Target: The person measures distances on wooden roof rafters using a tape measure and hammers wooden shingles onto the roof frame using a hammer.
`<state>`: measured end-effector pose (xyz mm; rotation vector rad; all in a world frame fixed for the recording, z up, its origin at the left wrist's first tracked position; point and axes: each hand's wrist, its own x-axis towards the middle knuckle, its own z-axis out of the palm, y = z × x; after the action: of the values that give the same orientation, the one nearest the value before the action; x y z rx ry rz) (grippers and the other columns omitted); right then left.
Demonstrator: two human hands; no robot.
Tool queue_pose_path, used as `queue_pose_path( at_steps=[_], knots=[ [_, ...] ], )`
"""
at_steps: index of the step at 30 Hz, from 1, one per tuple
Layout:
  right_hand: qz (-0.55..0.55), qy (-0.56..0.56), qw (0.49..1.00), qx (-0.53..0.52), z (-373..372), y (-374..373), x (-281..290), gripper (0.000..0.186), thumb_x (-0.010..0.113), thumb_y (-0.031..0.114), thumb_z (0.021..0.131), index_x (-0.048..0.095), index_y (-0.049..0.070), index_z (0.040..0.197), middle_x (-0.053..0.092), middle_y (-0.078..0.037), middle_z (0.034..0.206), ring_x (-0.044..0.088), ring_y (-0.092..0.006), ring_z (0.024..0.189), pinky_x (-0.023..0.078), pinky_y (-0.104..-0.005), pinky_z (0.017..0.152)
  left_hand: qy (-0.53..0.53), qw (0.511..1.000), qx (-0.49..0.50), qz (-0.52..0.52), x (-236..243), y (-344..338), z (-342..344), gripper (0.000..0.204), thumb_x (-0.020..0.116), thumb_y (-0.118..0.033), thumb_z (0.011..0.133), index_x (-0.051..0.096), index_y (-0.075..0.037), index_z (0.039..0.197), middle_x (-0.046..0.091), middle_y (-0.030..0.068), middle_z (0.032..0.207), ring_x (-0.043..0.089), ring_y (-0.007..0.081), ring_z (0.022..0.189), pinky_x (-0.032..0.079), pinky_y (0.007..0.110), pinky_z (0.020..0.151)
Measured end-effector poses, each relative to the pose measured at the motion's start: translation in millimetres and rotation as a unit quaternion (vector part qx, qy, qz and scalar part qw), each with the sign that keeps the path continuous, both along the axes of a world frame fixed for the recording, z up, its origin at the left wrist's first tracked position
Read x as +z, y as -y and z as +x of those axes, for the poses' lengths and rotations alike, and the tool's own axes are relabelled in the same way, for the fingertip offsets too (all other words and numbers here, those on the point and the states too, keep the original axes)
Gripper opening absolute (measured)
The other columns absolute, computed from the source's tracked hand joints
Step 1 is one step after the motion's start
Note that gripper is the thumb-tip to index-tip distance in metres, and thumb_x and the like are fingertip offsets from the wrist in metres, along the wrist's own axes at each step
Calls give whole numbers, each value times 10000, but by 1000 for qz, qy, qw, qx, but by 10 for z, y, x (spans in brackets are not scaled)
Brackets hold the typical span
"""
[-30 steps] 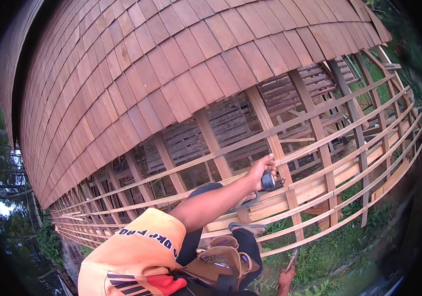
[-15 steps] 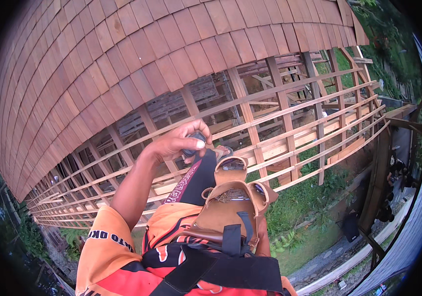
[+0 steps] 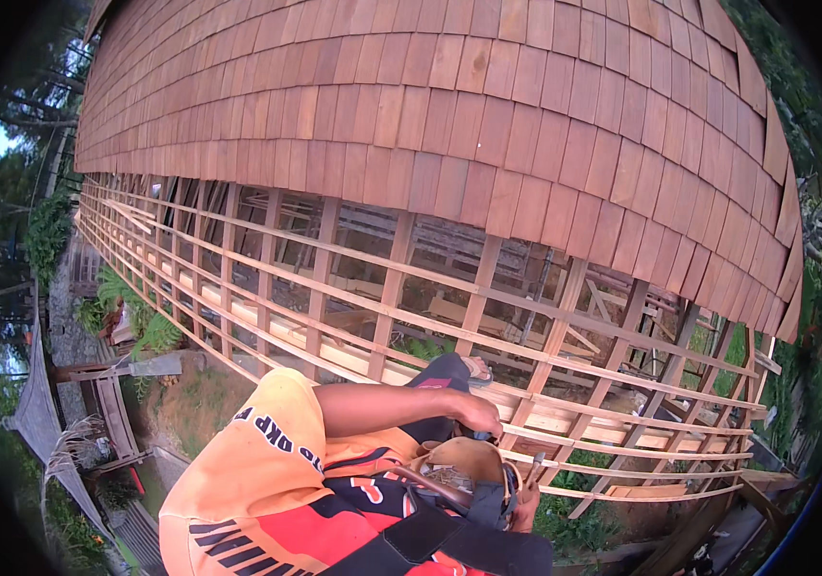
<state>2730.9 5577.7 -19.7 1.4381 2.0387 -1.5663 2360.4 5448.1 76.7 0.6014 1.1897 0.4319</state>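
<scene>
My left hand (image 3: 478, 413) reaches across to the tan leather tool pouch (image 3: 459, 456) at my waist. Its fingers curl downward at the pouch's upper edge, and whatever they hold there is mostly hidden. Several nails (image 3: 447, 477) lie in the pouch's near pocket. Beside the pouch's right side is my right hand (image 3: 525, 506), seen only in part, its fingers largely out of sight. A short brown wooden piece, like a tool handle (image 3: 534, 468), sticks up just above it; whether the hand grips it is unclear.
Rows of reddish-brown wood shingles (image 3: 411, 106) cover the upper roof. Below them, thin battens (image 3: 382, 307) cross rafters (image 3: 389, 298), with open gaps between. My foot (image 3: 477, 368) rests on the framing. Grass and ground (image 3: 190, 403) lie far below the roof's lower edge.
My left hand, which held a dark rounded object up in front of me, has come down to the pouch. The view has swung left, and my right hand now shows beside the pouch.
</scene>
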Motion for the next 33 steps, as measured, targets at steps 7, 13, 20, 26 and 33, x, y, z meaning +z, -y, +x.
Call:
queue_pose_path(
  at_steps=[7,13,20,26,33],
  knots=[
    [-15,119,991,59,-136,-114,44,214,641,33,774,563,-5,970,622,-116,822,592,-191,705,501,-348,653,164,961,208,-75,74,406,120,429,632,-339,820,576,42,1008,588,84,911,576,159,864,492,402,755],
    [-47,68,994,64,-146,-99,45,222,634,43,798,558,-1,1002,626,-114,887,599,-194,745,513,-348,674,-50,968,244,31,370,609,276,441,536,-404,913,623,-4,750,558,101,617,526,199,559,454,407,553],
    [-245,-64,966,-48,320,-107,-256,288,620,155,880,537,11,1115,615,-104,1058,626,-225,893,550,-367,726,-272,939,195,76,272,1006,738,676,427,-495,913,608,146,797,608,356,828,643,450,850,493,509,781],
    [-97,68,980,158,-173,169,-71,320,619,182,883,537,14,1143,623,-105,1072,632,-240,904,544,-370,748,-203,968,117,94,449,1690,397,513,507,-411,878,644,81,929,643,297,970,643,423,893,483,504,788],
    [-62,64,946,311,-1700,590,-221,358,619,215,887,537,18,1174,632,-107,1088,639,-258,916,536,-373,773,-398,880,261,4,490,2198,290,323,722,-264,779,695,54,832,685,231,887,677,371,846,548,438,742]
  ],
)
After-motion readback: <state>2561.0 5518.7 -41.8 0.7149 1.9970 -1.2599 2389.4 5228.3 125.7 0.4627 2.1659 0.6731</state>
